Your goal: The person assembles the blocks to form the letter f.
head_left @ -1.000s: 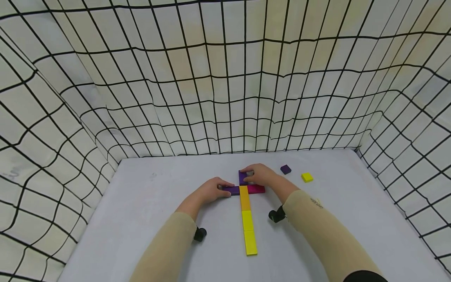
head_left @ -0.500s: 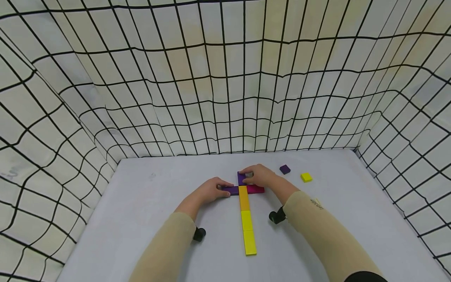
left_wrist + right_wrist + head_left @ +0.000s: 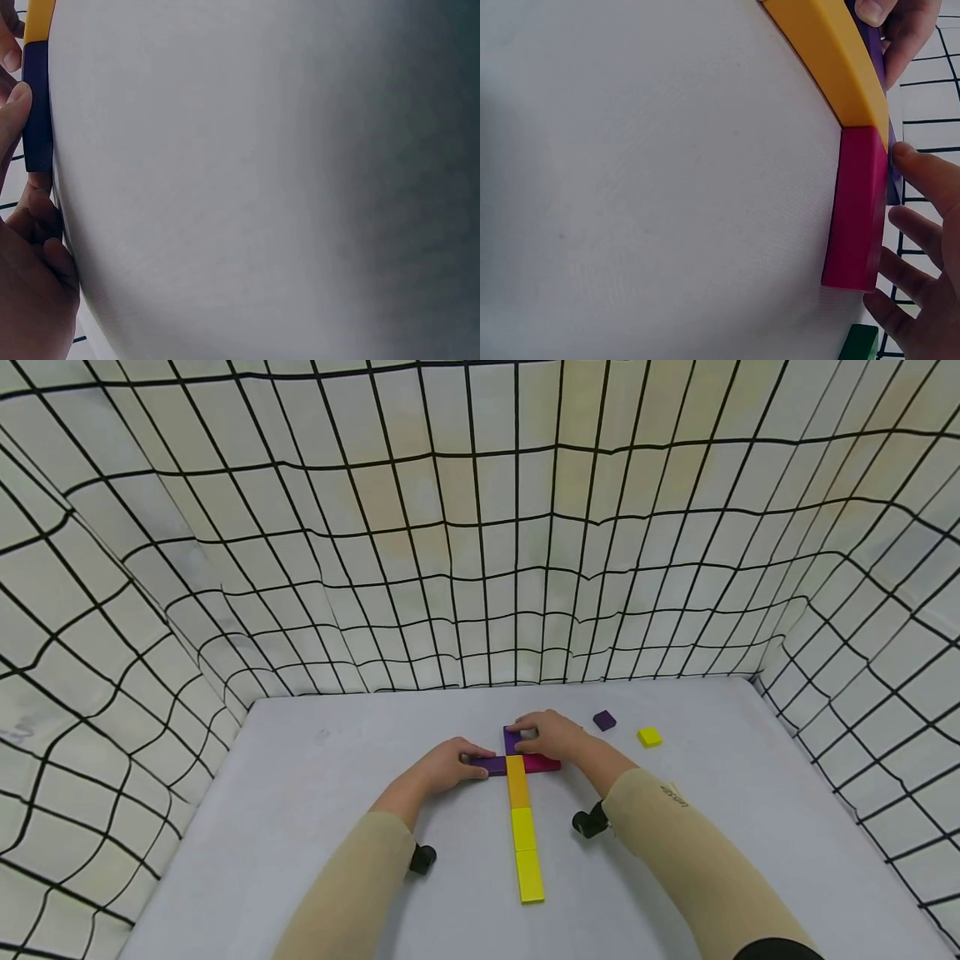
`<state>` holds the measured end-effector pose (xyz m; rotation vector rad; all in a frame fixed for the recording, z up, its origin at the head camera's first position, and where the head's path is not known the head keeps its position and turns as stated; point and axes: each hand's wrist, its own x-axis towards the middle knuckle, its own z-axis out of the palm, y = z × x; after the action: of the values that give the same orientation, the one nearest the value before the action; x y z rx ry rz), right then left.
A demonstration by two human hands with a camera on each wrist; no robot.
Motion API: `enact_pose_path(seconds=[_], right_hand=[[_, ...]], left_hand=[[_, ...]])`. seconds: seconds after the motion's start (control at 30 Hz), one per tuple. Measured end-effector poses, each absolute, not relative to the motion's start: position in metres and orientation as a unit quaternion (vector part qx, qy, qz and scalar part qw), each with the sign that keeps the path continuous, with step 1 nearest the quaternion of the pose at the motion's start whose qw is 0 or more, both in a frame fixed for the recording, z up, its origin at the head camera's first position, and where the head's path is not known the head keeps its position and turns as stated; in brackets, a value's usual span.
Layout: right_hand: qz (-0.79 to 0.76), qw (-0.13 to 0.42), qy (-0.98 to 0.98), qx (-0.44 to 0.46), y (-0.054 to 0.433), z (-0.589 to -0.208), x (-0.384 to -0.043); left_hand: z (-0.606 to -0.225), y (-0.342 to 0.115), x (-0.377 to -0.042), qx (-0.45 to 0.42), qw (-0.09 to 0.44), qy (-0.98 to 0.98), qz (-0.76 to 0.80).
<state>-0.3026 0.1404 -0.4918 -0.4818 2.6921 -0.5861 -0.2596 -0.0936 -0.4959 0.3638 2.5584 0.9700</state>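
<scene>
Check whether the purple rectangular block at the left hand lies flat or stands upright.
Flat: the purple rectangular block stretches lengthwise along the white table, one end against the orange rectangular block.

Soft shadows fall on the brightly lit tabletop (image 3: 247, 810); wrist views look dimmer.

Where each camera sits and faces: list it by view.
Head: on the head, facing forward-down at the tabletop; left hand, right hand, sleeves show.
Left wrist: on that wrist, facing the tabletop; purple block and left hand at left.
Right wrist: on that wrist, facing the tabletop; pink block and right hand at right, left hand above.
Wrist views share the orange block.
</scene>
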Motion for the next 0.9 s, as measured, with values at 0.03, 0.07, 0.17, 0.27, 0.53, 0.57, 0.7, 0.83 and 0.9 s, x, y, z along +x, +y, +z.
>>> enact_pose_path(seconds=[0.03, 0.07, 0.17, 0.27, 0.53, 0.57, 0.7, 0.83, 0.9], right_hand=[[-0.207, 0.170, 0.948, -0.170, 0.141, -0.492, -0.303], [-0.207, 0.168, 0.949, -0.169, 0.141, -0.492, -0.302], [-0.213, 0.163, 0.949, -0.166, 0.142, -0.493, -0.302], [-0.219, 0.156, 0.949, -0.165, 0.143, -0.493, -0.301], [-0.228, 0.122, 0.953, -0.156, 0.146, -0.490, -0.297], [-0.228, 0.118, 0.954, -0.154, 0.147, -0.489, -0.296], [-0.227, 0.110, 0.958, -0.139, 0.152, -0.485, -0.291], [-0.230, 0.104, 0.959, -0.132, 0.161, -0.483, -0.287], [-0.236, 0.100, 0.957, -0.134, 0.167, -0.480, -0.283]], left_hand=[[-0.496, -0.094, -0.260, 0.129, 0.189, 0.910, 0.345], [-0.496, -0.094, -0.260, 0.130, 0.189, 0.910, 0.345], [-0.496, -0.093, -0.260, 0.132, 0.188, 0.909, 0.347], [-0.497, -0.093, -0.260, 0.133, 0.187, 0.909, 0.346], [-0.495, -0.094, -0.258, 0.126, 0.189, 0.911, 0.344], [-0.495, -0.094, -0.258, 0.125, 0.190, 0.911, 0.344], [-0.496, -0.093, -0.259, 0.121, 0.190, 0.911, 0.345], [-0.498, -0.093, -0.260, 0.123, 0.190, 0.912, 0.343], [-0.498, -0.093, -0.260, 0.124, 0.190, 0.912, 0.341]])
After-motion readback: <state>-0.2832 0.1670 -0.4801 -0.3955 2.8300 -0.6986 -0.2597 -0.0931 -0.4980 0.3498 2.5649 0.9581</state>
